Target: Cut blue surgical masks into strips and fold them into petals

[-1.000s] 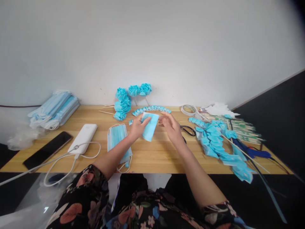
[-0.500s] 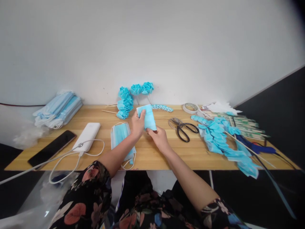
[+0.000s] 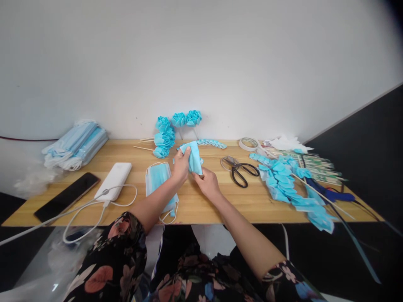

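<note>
A folded piece of light-blue mask fabric point(image 3: 195, 158) is held up over the middle of the table. My left hand point(image 3: 181, 165) pinches its upper left side, thumb on the front. At its lower right corner my right hand point(image 3: 207, 181) grips the edge between thumb and fingers. Under my left forearm lies a blue face mask point(image 3: 159, 178) with white ear loops. Behind my hands a strip of overlapping blue petals point(image 3: 211, 144) rests on the table. Several blue fabric roses point(image 3: 165, 138) on wooden sticks stand and lie at the back.
Black-handled scissors point(image 3: 241, 170) lie to the right, near a tape roll point(image 3: 248, 144). Blue petal strips point(image 3: 285, 182), a blue glue gun point(image 3: 336, 195) and wrapped sticks point(image 3: 324, 167) cover the right end. Leftward are a white power bank point(image 3: 113, 180), a phone point(image 3: 67, 196) and stacked masks point(image 3: 75, 144).
The fabric piece has turned and looks narrower, its right edge folded or swung inward. My right hand has shifted slightly left and down with it. The view has moved a little.
</note>
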The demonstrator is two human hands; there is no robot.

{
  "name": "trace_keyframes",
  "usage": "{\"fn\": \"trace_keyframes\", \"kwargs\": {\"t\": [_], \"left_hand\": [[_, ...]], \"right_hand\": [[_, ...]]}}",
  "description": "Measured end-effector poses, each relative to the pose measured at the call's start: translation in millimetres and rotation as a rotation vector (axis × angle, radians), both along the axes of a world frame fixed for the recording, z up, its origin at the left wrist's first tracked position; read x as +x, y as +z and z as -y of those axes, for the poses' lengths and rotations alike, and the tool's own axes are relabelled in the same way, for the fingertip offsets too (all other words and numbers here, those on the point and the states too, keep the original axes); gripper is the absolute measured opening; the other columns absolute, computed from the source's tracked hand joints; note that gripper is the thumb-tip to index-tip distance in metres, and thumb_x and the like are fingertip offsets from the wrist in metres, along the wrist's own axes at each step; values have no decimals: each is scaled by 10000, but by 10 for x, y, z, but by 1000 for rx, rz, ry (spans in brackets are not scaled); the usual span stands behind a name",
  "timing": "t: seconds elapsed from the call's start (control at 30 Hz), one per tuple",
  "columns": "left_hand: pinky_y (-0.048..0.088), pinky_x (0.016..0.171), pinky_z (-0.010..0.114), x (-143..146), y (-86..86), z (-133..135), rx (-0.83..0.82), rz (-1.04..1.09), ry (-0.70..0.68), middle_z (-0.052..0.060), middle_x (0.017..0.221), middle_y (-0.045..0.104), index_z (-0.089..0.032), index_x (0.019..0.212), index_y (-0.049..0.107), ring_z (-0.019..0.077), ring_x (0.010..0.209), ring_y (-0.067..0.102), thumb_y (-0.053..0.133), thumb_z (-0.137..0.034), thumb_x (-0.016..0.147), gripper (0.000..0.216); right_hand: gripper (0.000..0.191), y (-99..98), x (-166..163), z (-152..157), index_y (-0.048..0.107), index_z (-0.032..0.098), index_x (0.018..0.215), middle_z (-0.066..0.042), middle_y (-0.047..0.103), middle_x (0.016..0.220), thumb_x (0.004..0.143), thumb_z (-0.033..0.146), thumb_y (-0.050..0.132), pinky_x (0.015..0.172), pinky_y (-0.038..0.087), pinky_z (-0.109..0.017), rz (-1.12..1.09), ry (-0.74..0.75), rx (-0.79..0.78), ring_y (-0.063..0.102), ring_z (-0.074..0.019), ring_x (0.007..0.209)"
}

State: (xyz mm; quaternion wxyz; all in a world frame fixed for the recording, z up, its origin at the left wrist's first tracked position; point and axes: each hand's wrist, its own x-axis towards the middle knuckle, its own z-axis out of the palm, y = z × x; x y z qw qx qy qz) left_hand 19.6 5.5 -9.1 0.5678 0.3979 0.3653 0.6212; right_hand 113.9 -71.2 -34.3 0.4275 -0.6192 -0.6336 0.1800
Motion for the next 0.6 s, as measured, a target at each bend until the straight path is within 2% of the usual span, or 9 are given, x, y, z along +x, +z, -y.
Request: {"fn": "trace_keyframes", "kwargs": {"t": [0.17, 0.4, 0.5, 0.6], "left_hand": [[467, 607, 252, 17, 31, 18, -21, -1, 9, -10, 741, 610, -165, 864, 572, 117, 623, 547, 712, -491, 715, 385], [429, 579, 232, 11, 16, 37, 9, -126, 39, -13, 725, 596, -158, 879, 590, 106, 598, 514, 659, -479, 778, 343], [429, 608, 237, -7, 10, 7, 32, -185, 85, -5, 762, 607, -161, 874, 597, 117, 637, 527, 638, -475, 791, 327], [433, 661, 244, -43, -5, -47, 87, -255, 126, -2, 780, 606, -167, 845, 594, 131, 690, 538, 614, -465, 809, 301]], "right_hand": [[269, 6, -24, 20, 528, 210, 631, -2, 572, 615, 837, 383, 542, 566, 325, -256, -42, 53, -13, 494, -163, 591], [268, 11, -26, 23, 540, 194, 621, -6, 569, 606, 802, 391, 559, 587, 359, -266, -167, 83, -16, 501, -162, 603], [216, 20, 36, 42, 626, 179, 694, -13, 623, 657, 769, 380, 606, 605, 402, -271, -337, 183, -98, 542, -170, 640], [288, 67, 146, 56, 693, 185, 927, -36, 690, 804, 745, 405, 656, 599, 454, -270, -660, 234, -190, 592, -177, 706]]}}
